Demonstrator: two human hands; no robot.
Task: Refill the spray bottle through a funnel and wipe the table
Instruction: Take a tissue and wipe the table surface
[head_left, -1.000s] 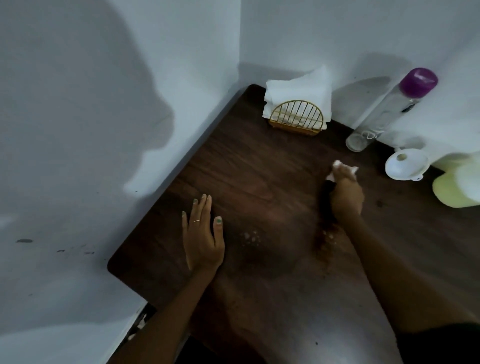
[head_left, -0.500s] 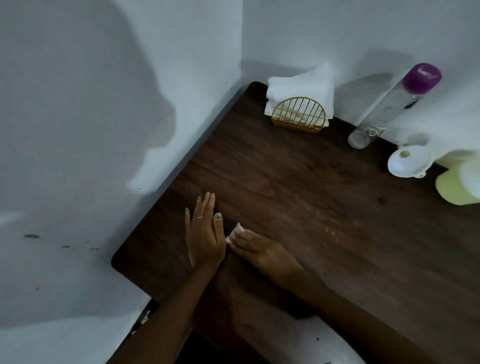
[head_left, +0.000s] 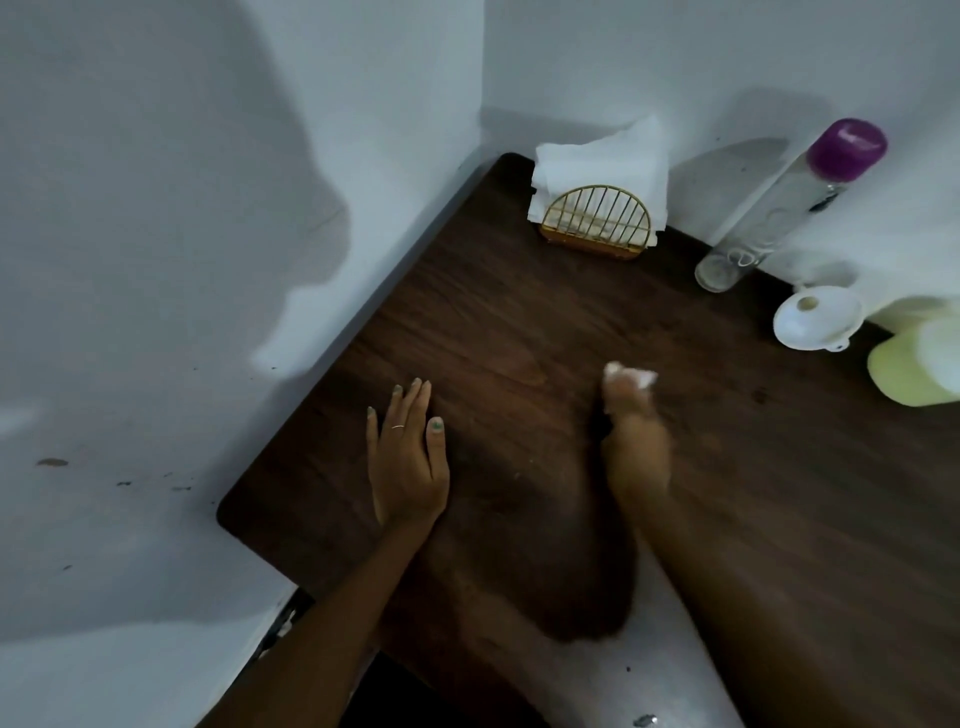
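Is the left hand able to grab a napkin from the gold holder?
Probably yes: the left hand lies flat and holds nothing, and bare table lies between it and the napkins.

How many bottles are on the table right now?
2: a clear bottle with purple cap leaning on the back wall, and a pale yellow bottle at the right edge, partly cut off. More may sit out of frame.
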